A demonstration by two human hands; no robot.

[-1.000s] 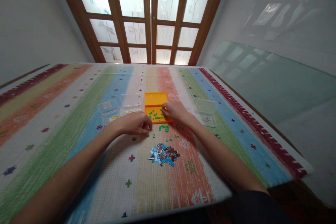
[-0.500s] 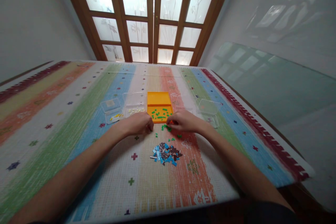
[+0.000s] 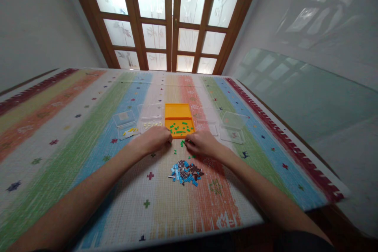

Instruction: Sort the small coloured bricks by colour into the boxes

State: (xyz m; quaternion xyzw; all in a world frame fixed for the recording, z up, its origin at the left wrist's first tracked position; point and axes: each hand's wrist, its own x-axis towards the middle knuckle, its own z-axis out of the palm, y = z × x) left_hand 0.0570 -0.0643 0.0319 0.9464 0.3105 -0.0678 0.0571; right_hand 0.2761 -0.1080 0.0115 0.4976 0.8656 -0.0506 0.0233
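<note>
An orange open box [image 3: 178, 111] lies in the middle of the table with several small green pieces [image 3: 184, 123] in its near half. My left hand [image 3: 159, 138] is closed at the box's near left corner; whatever its fingertips hold is too small to name. My right hand [image 3: 199, 141] is closed by the near right corner, its fingertips at loose green pieces [image 3: 182, 143] on the cloth; what they pinch is hidden. Nearer to me lies a pile of blue and brown pieces [image 3: 185, 173].
Left of the orange box stand two clear open boxes, one with yellow pieces [image 3: 130, 131], one with cream pieces [image 3: 152, 124]. To the right are two more clear boxes, the outer one [image 3: 233, 135] with its lid open. A striped cloth [image 3: 126, 208] covers the table.
My right hand has shifted slightly left and toward me, over the green pieces on the cloth. My left hand has hardly moved.
</note>
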